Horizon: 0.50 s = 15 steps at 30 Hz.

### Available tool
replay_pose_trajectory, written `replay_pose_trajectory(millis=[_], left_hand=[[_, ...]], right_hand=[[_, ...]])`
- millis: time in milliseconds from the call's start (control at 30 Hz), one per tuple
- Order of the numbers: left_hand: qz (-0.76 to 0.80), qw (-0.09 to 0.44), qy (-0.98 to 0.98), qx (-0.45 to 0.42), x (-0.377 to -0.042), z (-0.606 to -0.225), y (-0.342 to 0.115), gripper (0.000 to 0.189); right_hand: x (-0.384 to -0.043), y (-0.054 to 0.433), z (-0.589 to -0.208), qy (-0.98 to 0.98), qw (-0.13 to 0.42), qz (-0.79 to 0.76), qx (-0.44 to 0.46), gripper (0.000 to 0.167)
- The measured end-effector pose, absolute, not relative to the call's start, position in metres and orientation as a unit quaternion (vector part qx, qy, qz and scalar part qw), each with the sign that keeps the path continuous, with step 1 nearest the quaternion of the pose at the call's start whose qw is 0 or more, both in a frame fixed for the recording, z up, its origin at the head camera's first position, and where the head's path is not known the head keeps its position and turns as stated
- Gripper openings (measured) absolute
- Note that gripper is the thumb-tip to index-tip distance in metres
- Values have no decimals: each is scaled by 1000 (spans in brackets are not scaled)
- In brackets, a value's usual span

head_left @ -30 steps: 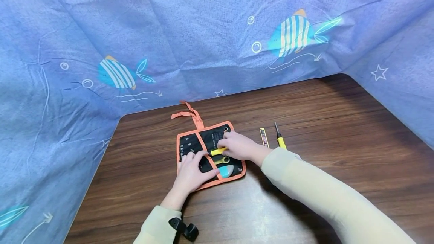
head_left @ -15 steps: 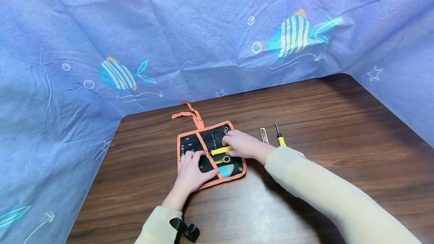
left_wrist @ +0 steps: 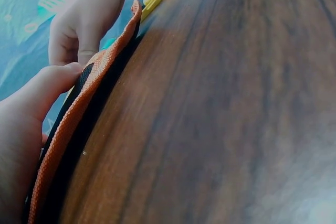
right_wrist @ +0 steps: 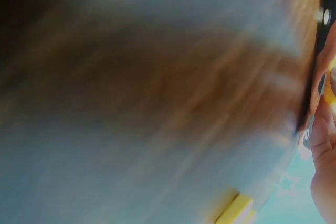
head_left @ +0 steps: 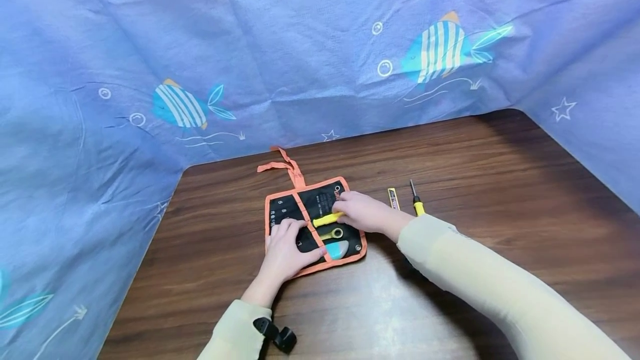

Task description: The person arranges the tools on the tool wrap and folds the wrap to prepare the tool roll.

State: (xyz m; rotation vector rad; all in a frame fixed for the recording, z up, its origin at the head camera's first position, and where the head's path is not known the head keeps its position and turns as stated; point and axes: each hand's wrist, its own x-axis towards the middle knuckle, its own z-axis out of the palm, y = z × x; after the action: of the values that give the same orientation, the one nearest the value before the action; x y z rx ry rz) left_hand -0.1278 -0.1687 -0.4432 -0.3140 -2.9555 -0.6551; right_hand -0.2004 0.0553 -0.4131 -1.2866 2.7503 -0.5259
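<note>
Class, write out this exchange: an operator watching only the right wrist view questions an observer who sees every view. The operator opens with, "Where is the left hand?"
Observer: The left hand rests on the pouch, its thumb near the orange band.
Operator: My picture cuts off the yellow handle in the right hand. Which tool lies next to it?
Observer: A wrench, its ring end showing in the head view.
Operator: Does any tool lie on the table outside the pouch?
Observer: Yes, a screwdriver, its metal tip pointing away from the person.
</note>
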Motion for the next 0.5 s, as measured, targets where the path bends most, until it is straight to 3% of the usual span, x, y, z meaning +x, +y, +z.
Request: replay_pose_trajectory(millis=[500], left_hand=[[-233, 59, -964, -114, -128, -442, -168, 70]], right_hand=[[-210, 49, -417, 883, 97, -210, -409, 9]])
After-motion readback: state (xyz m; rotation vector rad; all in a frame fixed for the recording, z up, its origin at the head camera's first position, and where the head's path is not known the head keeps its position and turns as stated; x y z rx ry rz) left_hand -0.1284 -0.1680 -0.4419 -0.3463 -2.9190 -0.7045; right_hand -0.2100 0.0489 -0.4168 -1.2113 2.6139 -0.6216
